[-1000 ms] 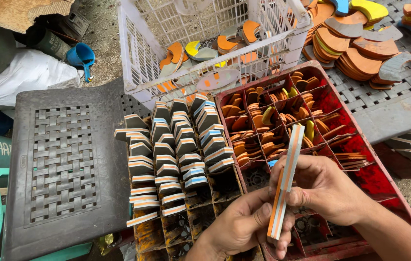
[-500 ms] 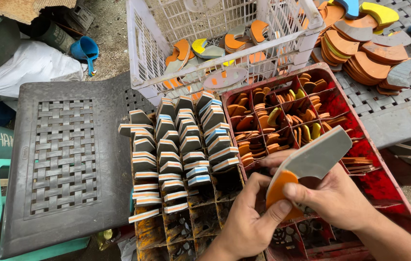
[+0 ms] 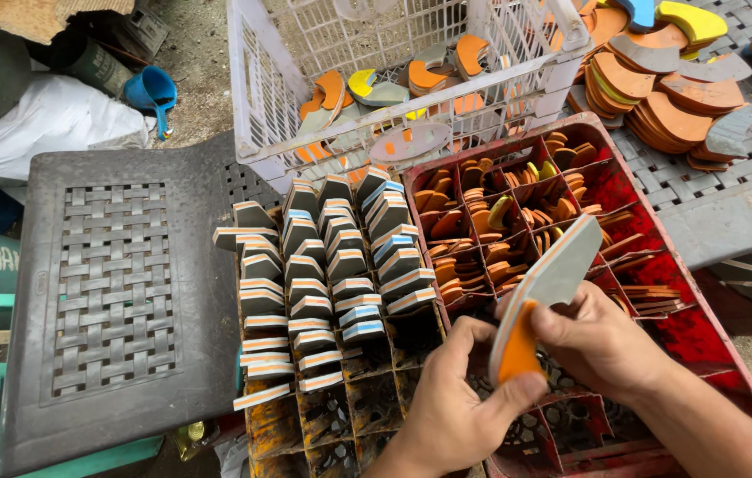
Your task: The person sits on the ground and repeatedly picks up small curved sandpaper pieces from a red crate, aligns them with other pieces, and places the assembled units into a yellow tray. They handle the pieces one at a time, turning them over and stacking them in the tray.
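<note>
Both my hands hold one flat grey and orange foam sole piece (image 3: 546, 296) over the red crate (image 3: 703, 336). My left hand (image 3: 455, 403) pinches its orange lower end between thumb and fingers. My right hand (image 3: 601, 341) grips its right edge from behind. The piece is tilted, grey end pointing up and to the right. Below and left of my hands, rows of grey foam blocks (image 3: 327, 265) with white, orange and blue layers stand on edge in a divided crate (image 3: 340, 416).
A white plastic basket (image 3: 261, 106) with orange and yellow foam cut-offs stands behind the crates. Stacked orange curved pieces (image 3: 659, 97) lie on a grey woven surface at the upper right. A dark plastic stool (image 3: 119, 292) is at the left, a blue cup (image 3: 150, 88) beyond it.
The sole piece has turned from edge-on and upright to showing its flat grey face, tilted right. My hands have shifted their grip on it.
</note>
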